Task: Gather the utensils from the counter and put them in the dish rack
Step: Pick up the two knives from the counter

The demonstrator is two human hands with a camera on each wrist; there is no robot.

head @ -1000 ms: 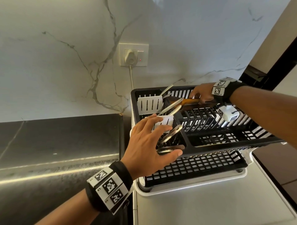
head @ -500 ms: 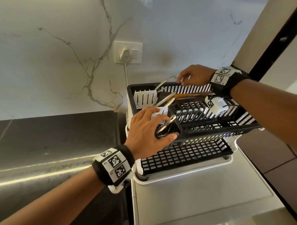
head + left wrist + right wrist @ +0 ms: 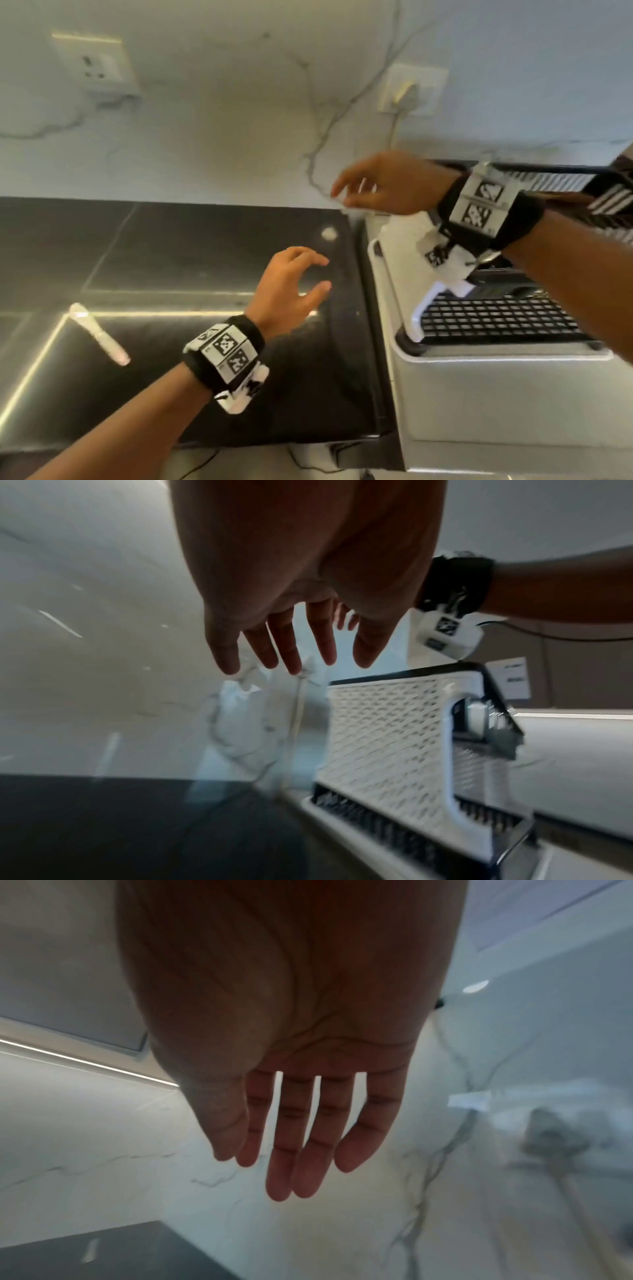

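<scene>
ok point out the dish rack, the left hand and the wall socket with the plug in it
dish rack (image 3: 383,739): left wrist view, on its white lattice side wall
left hand (image 3: 284,291): head view, on the back of the hand
wall socket (image 3: 412,89): head view, on its white faceplate

Dish rack (image 3: 496,318) cut off at right edge, contents hidden; pale counter object (image 3: 99,334) blurred

Nothing readable is showing: the wristbands (image 3: 228,353) are carrying only black-and-white square code patterns, and the wall notice (image 3: 510,679) is blurring out.
</scene>
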